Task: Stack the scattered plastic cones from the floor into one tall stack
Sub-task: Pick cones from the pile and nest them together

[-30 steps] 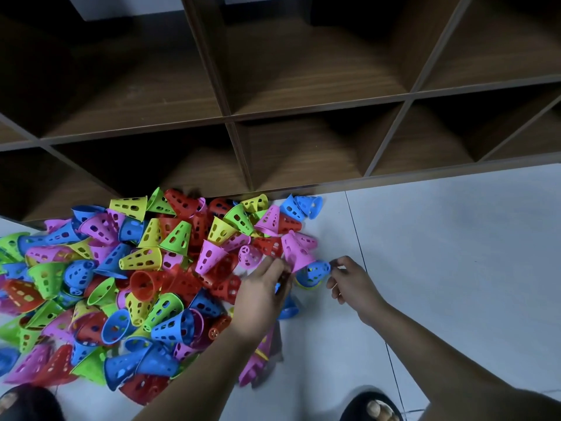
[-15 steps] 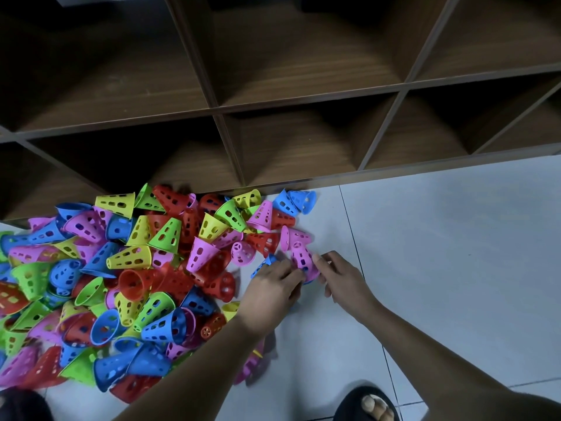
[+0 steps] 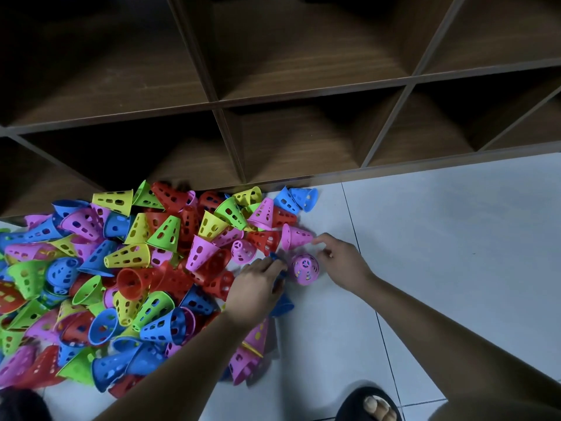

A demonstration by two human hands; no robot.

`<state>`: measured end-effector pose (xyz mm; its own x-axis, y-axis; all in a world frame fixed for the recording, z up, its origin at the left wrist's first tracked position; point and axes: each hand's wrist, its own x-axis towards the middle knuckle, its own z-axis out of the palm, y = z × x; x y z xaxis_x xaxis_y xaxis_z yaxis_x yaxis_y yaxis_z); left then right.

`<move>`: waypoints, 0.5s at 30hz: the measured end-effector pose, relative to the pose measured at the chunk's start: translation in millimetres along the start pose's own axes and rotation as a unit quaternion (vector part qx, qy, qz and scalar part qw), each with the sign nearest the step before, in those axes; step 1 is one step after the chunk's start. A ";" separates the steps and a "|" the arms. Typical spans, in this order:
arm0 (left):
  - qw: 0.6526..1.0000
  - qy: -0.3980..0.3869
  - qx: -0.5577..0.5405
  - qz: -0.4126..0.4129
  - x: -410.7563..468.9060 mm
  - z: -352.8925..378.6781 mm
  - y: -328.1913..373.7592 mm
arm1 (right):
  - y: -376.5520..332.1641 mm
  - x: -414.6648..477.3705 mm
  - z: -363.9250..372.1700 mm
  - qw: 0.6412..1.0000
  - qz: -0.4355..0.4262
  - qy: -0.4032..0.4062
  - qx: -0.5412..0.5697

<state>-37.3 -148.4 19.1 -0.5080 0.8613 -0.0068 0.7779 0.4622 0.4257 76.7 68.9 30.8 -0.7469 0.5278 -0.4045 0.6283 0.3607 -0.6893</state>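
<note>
The left hand (image 3: 256, 288) lies palm down at the right edge of the heap, its fingers curled over a blue cone (image 3: 283, 305), whose rim shows beneath the palm and again past the fingertips. The right hand (image 3: 344, 264) reaches in from the right. Its forefinger touches the narrow end of a pink cone on its side (image 3: 293, 237) while its other fingers bend underneath; whether it pinches the tip or only touches it cannot be told. Between the two hands an upright pink cone (image 3: 303, 268) stands on the floor, seen from above. Below the left forearm a few nested pink cones (image 3: 249, 357) lie on their side. To the left spreads the pile of cones (image 3: 136, 268), perforated and red, yellow, green, blue and pink, lying loose on the white tiled floor (image 3: 455, 253). The pile's far edge reaches the foot of a dark wooden cubby shelf (image 3: 303, 95). A foot in a black sandal (image 3: 373, 405) shows at the bottom edge.
</note>
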 end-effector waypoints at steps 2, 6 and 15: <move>1.000 -0.015 0.021 -0.013 5.0 -2.3 -4.5 | -8.4 13.4 0.5 0.998 -0.041 -0.019 -0.034; 0.995 -0.076 0.056 -0.037 16.4 -5.2 -13.8 | -24.3 32.1 3.5 0.979 -0.125 -0.069 -0.148; 0.989 -0.105 0.083 -0.058 18.1 -0.7 -27.9 | -34.1 49.6 3.0 0.925 -0.134 -0.109 -0.340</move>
<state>-68.4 -146.0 7.7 -0.5231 0.8173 -0.2414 0.7779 0.5737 0.2565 17.5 80.5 32.5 -0.8751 0.2095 -0.4362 0.3515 0.8948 -0.2753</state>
